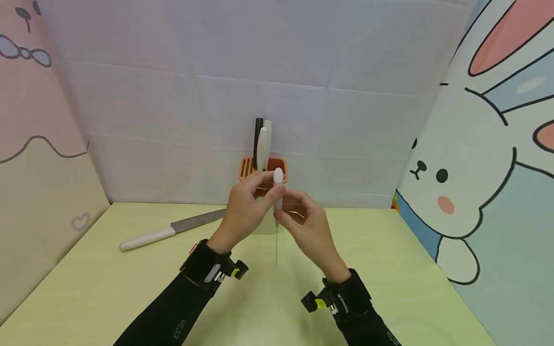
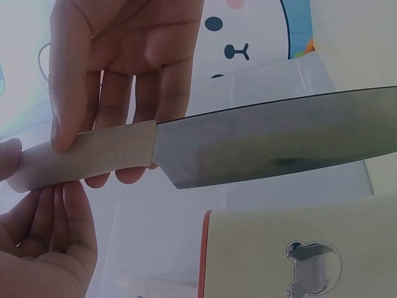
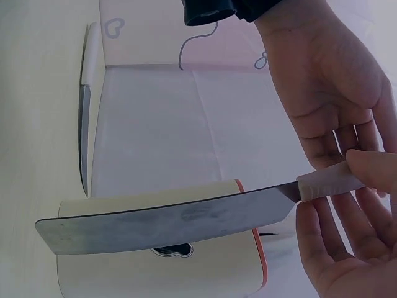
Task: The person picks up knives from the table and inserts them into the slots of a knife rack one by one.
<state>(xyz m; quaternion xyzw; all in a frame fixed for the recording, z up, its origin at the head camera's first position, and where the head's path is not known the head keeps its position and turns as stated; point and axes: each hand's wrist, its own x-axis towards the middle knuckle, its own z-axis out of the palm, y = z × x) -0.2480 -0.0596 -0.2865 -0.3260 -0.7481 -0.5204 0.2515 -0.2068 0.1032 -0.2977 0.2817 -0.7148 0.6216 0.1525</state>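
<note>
A kitchen knife with a white handle (image 1: 278, 176) and broad steel blade (image 2: 273, 136) hangs blade down, edge-on in the head view. My left hand (image 1: 242, 206) grips the upper end of this handle. Lower on the handle, near the blade, my right hand (image 1: 309, 228) pinches it with thumb and fingers. In the right wrist view the blade (image 3: 173, 223) shows a blunt, squared end, and it overlaps the cream knife holder (image 3: 124, 273). Just beyond the hands in the head view, the holder's orange rim (image 1: 281, 164) shows; its body is partly hidden.
Upright in the holder stand a black handle (image 1: 258, 134) and two white handles (image 1: 268, 139). A second knife (image 1: 149, 238) with a white handle lies on the table (image 1: 130, 298) at the left, its tip behind my left hand. A white sheet (image 1: 173, 105) hangs at the back.
</note>
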